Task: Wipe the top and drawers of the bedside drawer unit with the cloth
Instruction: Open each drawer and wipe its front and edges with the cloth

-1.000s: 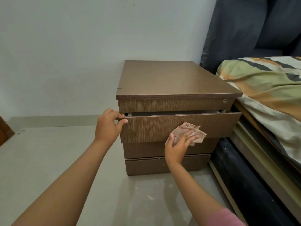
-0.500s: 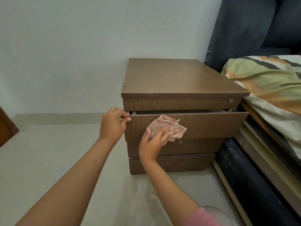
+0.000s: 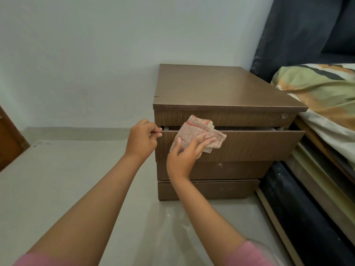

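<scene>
A brown wooden bedside drawer unit (image 3: 221,89) stands against the wall, its second drawer (image 3: 259,144) pulled out a little. My left hand (image 3: 141,140) grips the left top corner of that drawer's front. My right hand (image 3: 184,156) presses a pinkish checked cloth (image 3: 199,131) flat against the left part of the drawer front, fingers stretched over it. The cloth's upper edge reaches over the gap up to the top drawer's front. Two lower drawers (image 3: 221,169) are closed.
A bed with a green, orange and black patterned cover (image 3: 322,93) and a dark frame (image 3: 299,204) runs along the right, close to the unit. A dark headboard (image 3: 307,31) rises behind. Pale floor (image 3: 67,169) lies left; a brown door edge (image 3: 7,139) at far left.
My right hand has slid the cloth leftward along the drawer front, then up towards its top edge. My left hand has kept its grip on the drawer corner.
</scene>
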Tool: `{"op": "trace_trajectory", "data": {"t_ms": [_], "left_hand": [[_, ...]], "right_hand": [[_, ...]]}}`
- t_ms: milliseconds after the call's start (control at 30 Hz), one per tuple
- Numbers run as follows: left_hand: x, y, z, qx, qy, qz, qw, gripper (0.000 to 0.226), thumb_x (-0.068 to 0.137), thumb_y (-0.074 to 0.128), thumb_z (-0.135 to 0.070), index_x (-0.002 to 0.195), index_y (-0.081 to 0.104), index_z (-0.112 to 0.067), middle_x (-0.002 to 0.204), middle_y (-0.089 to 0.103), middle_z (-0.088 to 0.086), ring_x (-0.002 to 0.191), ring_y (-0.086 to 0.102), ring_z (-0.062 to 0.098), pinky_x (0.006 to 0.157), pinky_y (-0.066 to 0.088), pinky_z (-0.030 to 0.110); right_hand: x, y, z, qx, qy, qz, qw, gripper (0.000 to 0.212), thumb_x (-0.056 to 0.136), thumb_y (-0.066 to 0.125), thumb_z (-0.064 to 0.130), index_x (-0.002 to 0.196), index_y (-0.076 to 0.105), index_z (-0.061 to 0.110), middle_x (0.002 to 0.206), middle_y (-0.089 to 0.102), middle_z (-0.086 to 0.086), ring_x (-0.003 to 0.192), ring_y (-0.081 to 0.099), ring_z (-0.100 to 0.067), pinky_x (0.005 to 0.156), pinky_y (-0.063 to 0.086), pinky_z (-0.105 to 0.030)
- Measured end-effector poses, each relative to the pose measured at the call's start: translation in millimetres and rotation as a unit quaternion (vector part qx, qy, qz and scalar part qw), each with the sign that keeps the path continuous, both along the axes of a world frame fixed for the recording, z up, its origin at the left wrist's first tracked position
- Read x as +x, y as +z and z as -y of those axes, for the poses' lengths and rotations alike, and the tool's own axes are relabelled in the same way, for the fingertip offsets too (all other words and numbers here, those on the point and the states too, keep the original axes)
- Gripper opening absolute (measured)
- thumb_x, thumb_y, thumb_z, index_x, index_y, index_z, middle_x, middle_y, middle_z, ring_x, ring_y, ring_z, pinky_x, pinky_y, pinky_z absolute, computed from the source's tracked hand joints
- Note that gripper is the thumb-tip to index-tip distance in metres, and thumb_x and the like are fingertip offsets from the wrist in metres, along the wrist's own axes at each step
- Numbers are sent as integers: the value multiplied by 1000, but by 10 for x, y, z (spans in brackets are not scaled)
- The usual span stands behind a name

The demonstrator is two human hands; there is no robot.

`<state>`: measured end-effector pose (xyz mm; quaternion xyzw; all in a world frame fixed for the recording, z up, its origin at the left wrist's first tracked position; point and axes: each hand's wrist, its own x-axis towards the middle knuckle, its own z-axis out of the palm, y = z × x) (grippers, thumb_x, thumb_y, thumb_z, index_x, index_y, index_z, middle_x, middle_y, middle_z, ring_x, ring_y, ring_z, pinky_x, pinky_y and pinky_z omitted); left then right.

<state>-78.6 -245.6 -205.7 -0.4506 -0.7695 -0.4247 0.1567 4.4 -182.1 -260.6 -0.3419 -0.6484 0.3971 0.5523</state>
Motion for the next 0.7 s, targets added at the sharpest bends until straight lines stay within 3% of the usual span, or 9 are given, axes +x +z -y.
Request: {"op": "trace_trajectory", "data": {"t_ms": [267, 400, 500, 633, 700], "left_hand": [[1, 18, 3, -3, 2, 13, 1000, 9, 73, 67, 6, 76, 70, -2, 73, 60, 11, 65, 50, 15, 58, 32, 8], [4, 29, -1, -9, 2, 14, 1000, 9, 75, 66, 5, 78, 70, -2, 75, 59, 9, 68, 51, 14, 60, 32, 7], [7, 23, 9, -6, -1, 22, 1000, 8, 76, 66, 5, 78, 70, -1, 76, 59, 9, 69, 51, 14, 60, 33, 8], [-28, 62, 21, -21, -12, 34, 999, 12, 75, 66, 7, 79, 71, -3, 75, 56, 3, 68, 49, 12, 60, 31, 5], [-55, 92, 22, -32, -17, 44, 998, 16, 74, 64, 9, 81, 72, -3, 74, 55, 1, 65, 48, 9, 59, 32, 2]], "right_hand": [[-218, -522, 278, -37, 7, 52, 998, 74, 94, 48, 23, 145, 4, -7, 150, -29, -20, 142, -18, -30, 116, 3, -31], [19, -553, -2, -89, -17, 42, 995, 75, 95, 47, 20, 145, -2, -6, 149, -31, -22, 143, -15, -36, 118, 12, -43], [180, -433, -152, -68, -27, 24, 997, 78, 95, 49, 19, 146, -6, -3, 150, -30, -20, 143, -16, -32, 117, 11, -35], [69, -171, -76, -21, -4, -14, 1000, 79, 95, 51, 19, 148, -6, 3, 152, -30, -10, 143, -15, -20, 110, 4, -8], [-76, -95, 45, -6, 1, -18, 1000, 79, 95, 51, 21, 148, -6, 4, 151, -31, -5, 144, -16, -23, 115, 7, -19]]}}
